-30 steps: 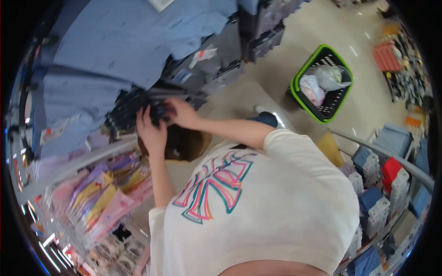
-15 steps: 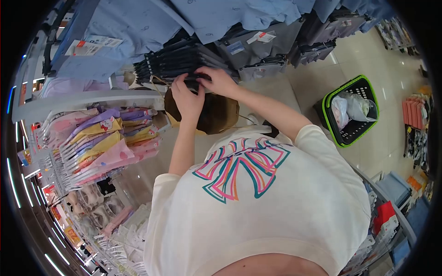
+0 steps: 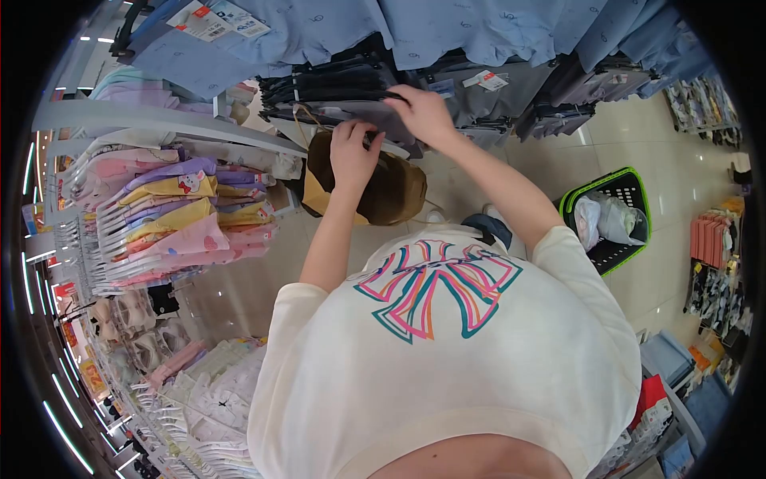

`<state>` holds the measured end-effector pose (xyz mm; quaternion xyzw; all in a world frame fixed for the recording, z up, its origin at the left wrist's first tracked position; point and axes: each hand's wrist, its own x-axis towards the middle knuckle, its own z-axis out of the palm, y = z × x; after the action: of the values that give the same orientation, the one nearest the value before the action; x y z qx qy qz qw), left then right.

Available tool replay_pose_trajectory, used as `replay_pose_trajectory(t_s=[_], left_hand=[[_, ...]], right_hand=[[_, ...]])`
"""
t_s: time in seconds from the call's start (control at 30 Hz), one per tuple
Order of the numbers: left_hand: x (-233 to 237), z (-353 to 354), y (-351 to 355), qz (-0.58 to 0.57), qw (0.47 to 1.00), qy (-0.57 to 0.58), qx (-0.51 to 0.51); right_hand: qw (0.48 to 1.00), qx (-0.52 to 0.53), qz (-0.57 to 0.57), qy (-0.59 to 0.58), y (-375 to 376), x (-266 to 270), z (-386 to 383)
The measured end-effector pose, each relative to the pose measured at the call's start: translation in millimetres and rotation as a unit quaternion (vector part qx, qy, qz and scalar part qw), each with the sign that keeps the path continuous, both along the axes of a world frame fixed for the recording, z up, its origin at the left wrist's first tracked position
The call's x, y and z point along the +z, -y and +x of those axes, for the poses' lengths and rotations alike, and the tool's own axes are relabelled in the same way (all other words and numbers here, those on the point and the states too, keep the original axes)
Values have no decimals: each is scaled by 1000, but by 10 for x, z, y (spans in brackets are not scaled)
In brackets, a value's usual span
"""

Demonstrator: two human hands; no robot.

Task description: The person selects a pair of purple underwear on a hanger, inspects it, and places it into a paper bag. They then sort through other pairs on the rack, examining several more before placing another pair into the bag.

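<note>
Dark hanging garments (image 3: 327,89), closely layered, are in front of me below a row of light blue patterned clothes (image 3: 447,28). My right hand (image 3: 424,117) is closed with its fingertips on the right end of a dark garment in this stack. Lower and to the left, my left hand (image 3: 353,154) has its fingers curled near the thumb, close to a grey garment's lower edge; what they hold, if anything, is hidden. A brown bag (image 3: 395,188) with a thin handle hangs just under both hands, its top open.
A black shopping basket (image 3: 610,259) with a green rim stands on the floor to the right, plastic bags inside. At left, a rack holds pink, yellow and purple children's clothes (image 3: 187,203). A pale metal rail (image 3: 159,120) runs near my left hand.
My right hand has moved right and up, away from my left hand, to the dark garments' end. A grey garment face now shows between the hands. The whole view has shifted slightly.
</note>
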<state>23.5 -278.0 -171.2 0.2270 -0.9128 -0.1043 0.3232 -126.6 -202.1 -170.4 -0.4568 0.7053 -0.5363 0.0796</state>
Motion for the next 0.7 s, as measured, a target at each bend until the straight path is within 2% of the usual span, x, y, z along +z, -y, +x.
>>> replay_pose_trajectory(t_s=[0.07, 0.27, 0.37, 0.7], left_hand=[[19, 10, -1, 5, 1000, -4, -8], [-3, -17, -4, 17, 999, -29, -29], [-19, -31, 40, 13, 998, -30, -46], [-123, -246, 145, -30, 998, -42, -42]], right_hand=[[999, -1, 35, 36, -224, 25, -126], [985, -50, 9, 162, -968, -447, -617], [962, -32, -3, 272, -1364, -541, -769], [945, -149, -6, 293, -2488, -581, -833]])
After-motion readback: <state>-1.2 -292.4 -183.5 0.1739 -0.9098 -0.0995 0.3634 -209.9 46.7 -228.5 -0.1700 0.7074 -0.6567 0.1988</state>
